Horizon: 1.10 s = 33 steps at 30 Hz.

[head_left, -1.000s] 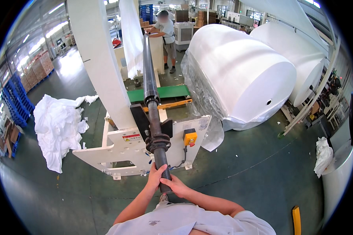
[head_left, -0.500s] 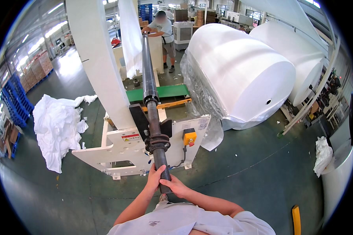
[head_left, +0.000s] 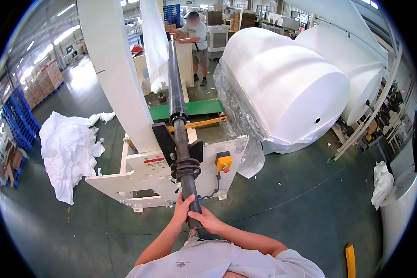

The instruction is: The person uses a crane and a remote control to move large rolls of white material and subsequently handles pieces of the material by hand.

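Observation:
A long dark metal shaft [head_left: 183,143] runs away from me, resting across the black support of a cream machine frame [head_left: 125,171]. Near its close end, flanged collars [head_left: 186,169] ring it. My left hand [head_left: 182,209] grips the near end of the shaft from the left, thumb along the top. From the right, my right hand [head_left: 207,219] is wrapped on the same end, just nearer to me. The undersides of both grips are hidden. At the far end of the shaft stands another person [head_left: 197,37], with hands close to it.
Huge white paper rolls [head_left: 287,88] lie to the right, plastic film [head_left: 238,116] beside the nearer one. Crumpled white paper [head_left: 69,153] is heaped on the left floor. An orange control box [head_left: 224,162] with a red button sits on the frame. A green crossbeam [head_left: 190,110] spans behind it.
The far person's body and arms have shifted slightly to the right. My hands keep their grip, and the shaft shows no clear movement.

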Tool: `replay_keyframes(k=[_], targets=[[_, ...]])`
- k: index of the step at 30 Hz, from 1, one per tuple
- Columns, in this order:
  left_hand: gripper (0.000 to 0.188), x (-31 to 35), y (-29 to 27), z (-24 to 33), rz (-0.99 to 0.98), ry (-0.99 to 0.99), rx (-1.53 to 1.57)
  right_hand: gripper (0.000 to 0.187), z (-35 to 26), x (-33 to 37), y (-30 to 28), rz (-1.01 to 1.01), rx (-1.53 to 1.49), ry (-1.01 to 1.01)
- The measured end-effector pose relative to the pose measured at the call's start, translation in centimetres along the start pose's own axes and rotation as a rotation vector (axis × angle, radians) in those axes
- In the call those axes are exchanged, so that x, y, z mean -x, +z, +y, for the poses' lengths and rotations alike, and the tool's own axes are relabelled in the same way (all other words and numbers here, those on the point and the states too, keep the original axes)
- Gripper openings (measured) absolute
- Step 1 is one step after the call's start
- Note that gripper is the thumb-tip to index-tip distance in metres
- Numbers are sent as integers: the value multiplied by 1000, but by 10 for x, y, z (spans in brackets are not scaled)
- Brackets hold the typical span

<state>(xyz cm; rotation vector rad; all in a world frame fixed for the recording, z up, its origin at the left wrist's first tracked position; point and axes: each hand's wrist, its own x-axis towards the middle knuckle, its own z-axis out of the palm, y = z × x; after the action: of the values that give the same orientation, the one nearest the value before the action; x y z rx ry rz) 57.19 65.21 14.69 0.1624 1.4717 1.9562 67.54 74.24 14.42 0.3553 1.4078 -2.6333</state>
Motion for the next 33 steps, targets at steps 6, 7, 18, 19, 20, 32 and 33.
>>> replay_keyframes(k=[6, 7, 18, 19, 20, 32, 33], targets=[[43, 0, 2, 0, 2, -7, 21, 45, 3, -1, -4, -3, 13, 8], [44, 0, 3, 0, 4, -12, 28, 45, 3, -1, -4, -4, 13, 8], [46, -1, 1, 0, -6, -1, 12, 46, -2, 2, -1, -6, 9, 2], [46, 0, 1, 0, -10, 2, 11, 46, -3, 2, -1, -7, 9, 2], [46, -1, 1, 0, -10, 1, 11, 46, -3, 2, -1, -5, 9, 9], [47, -3, 0, -3, -12, 17, -8, 48, 4, -2, -4, 0, 2, 4], [47, -3, -1, -3, -11, 18, -10, 47, 3, -1, -3, -3, 3, 5]])
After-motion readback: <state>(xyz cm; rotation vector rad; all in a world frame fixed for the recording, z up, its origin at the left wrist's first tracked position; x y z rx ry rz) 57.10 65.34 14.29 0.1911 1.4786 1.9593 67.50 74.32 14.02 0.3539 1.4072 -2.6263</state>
